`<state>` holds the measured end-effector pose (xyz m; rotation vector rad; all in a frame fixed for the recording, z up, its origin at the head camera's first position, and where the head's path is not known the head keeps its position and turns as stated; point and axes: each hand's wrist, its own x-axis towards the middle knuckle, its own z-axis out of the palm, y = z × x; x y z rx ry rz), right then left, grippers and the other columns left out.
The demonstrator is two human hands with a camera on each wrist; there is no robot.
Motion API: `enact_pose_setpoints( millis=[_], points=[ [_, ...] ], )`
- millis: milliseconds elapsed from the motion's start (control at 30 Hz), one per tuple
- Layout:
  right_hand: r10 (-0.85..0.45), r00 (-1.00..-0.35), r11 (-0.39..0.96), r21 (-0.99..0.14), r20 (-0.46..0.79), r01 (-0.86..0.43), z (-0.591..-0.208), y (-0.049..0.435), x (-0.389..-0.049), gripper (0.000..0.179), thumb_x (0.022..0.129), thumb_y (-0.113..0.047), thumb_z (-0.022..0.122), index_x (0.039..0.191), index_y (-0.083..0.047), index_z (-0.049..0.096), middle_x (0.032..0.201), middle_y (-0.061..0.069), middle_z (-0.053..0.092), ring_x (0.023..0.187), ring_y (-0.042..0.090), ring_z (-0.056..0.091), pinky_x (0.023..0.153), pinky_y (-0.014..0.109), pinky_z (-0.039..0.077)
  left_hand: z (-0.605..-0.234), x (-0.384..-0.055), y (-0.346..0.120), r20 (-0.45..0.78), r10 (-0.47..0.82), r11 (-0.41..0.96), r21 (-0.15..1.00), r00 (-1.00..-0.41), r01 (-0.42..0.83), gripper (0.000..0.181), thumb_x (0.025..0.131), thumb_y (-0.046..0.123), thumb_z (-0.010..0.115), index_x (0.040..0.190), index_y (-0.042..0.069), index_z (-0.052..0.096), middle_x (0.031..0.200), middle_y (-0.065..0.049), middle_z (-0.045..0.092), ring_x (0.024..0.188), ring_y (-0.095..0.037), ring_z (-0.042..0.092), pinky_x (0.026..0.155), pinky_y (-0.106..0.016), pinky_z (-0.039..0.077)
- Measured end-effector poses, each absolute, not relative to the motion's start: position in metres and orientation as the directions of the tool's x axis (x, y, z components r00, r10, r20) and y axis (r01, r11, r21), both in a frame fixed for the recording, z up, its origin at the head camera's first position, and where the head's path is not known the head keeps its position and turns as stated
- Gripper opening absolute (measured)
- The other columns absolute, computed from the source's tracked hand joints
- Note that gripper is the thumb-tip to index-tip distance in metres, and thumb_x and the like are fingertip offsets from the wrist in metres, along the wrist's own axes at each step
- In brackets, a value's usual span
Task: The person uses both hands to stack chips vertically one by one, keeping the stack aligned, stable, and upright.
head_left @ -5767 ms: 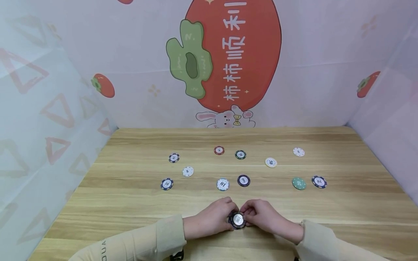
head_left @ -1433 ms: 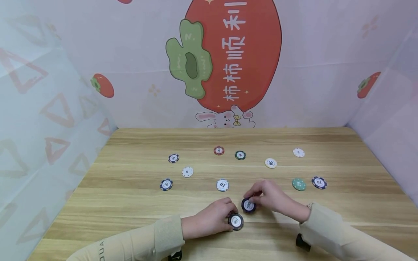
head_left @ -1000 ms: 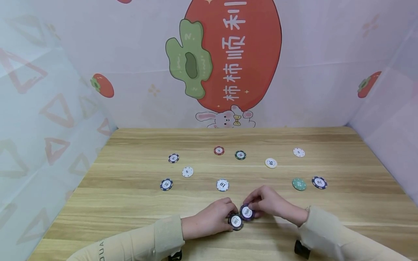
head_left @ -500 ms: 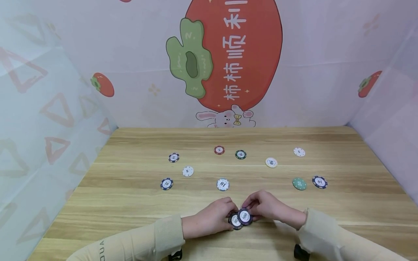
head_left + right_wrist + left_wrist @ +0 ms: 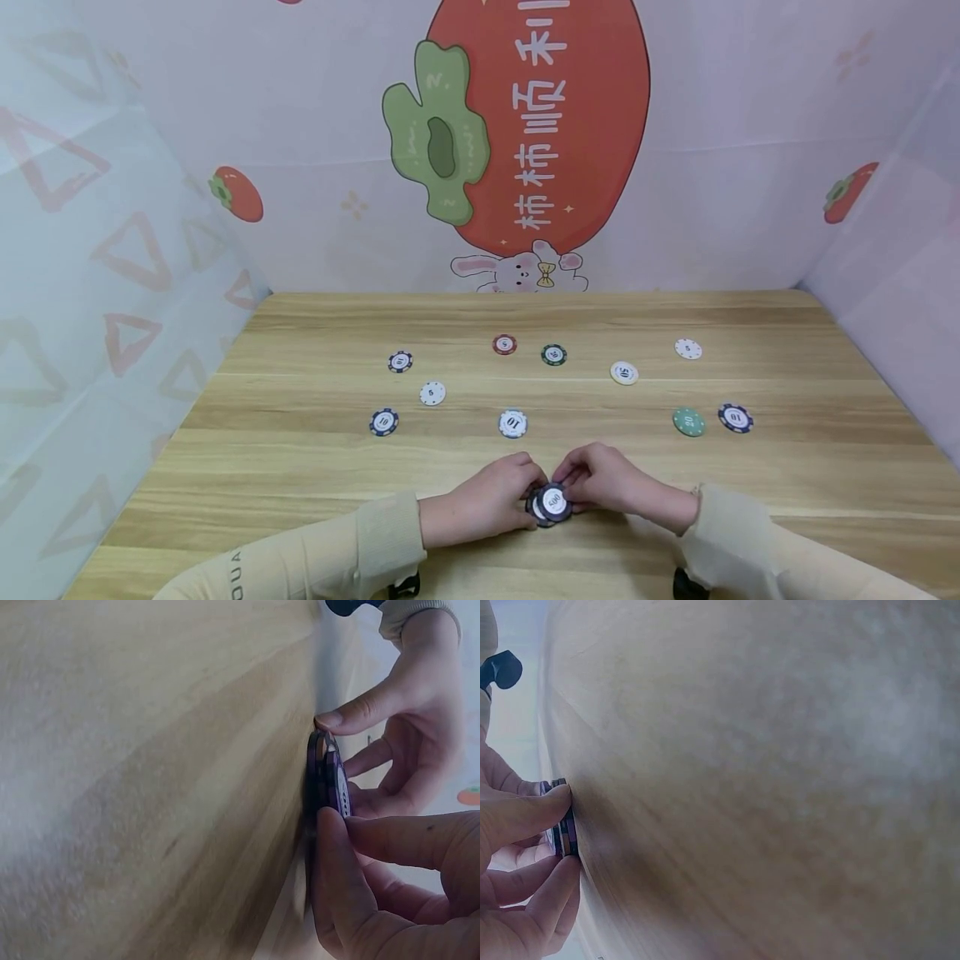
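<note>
Near the front of the table, my left hand (image 5: 480,504) grips the rim of a small stack of dark poker chips (image 5: 535,510) lying flat. A dark purple 500 poker chip (image 5: 555,502) lies over the 100 chip on top, shifted a little to the right and covering most of its face. Thumb and fingers of my right hand (image 5: 611,483) pinch the right edge of that 500 chip. From the right wrist, the 500 chip (image 5: 337,784) shows edge-on against the stack (image 5: 314,754). How many chips lie beneath is hard to tell.
Several single chips lie farther back on the wooden table (image 5: 300,475): a white-blue 10 chip (image 5: 513,423), a red chip (image 5: 505,344), a dark green chip (image 5: 554,354), a cream 50 chip (image 5: 624,372) and a green 20 chip (image 5: 688,422). A printed cloth (image 5: 315,100) encloses the table.
The 500 chip has left its place behind the stack; my right hand has drawn it nearer and leftward until it overlaps the 100 chip. My left hand has stayed at the stack.
</note>
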<state>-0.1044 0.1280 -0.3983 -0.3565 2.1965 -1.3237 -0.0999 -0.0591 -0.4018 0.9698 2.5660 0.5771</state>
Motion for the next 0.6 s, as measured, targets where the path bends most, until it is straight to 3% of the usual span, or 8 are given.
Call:
enact_pose_setpoints(
  millis=[600],
  points=[
    [-0.494,-0.835,0.51,-0.858,-0.242,-0.053,-0.4046,0.1231,-0.1015,0.008,0.076,0.003,0.067,0.083,0.003,0.063,0.07,0.002,0.058,0.065,0.013,0.056,0.056,0.022,0.049,-0.4035,-0.1001,-0.0599,-0.154,0.694,0.676,0.477,-0.704,0.562,0.035,0.07,0.016,0.078,0.1,0.009,0.063,0.091,0.007,0.052,0.081,0.002,0.047,0.074,-0.013,0.041]
  ],
)
